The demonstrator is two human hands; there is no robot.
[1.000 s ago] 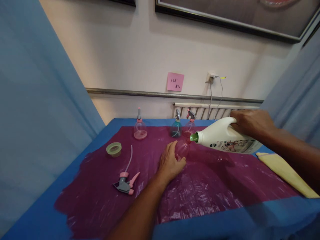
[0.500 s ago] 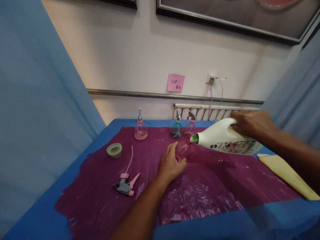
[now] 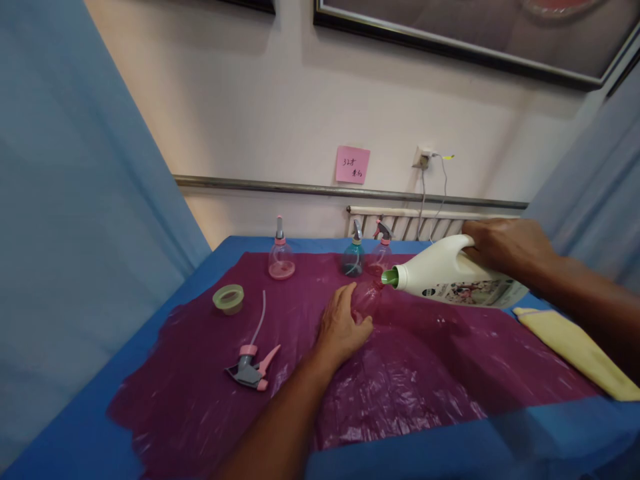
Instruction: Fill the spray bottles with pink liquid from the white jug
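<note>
The pink note [image 3: 353, 165] on the wall [image 3: 225, 100] is bearing a handwritten “32” — its other characters are appearing unclear; the label [image 3: 473, 292] on the white jug [image 3: 434, 268] is showing illegible print.

Here's the cream-white plastic jug [image 3: 447, 275], held aloft by its handle and tipped almost onto its side, printed label facing this way, green spout [image 3: 390, 277] aimed left; right at that spout sits the neck of the see-through, pinkish, rounded bottle [image 3: 369, 300], leaning right, lower part partly hidden, over the glossy purple plastic sheet [image 3: 400, 380]; whether spout and neck touch, I can't tell.
</note>
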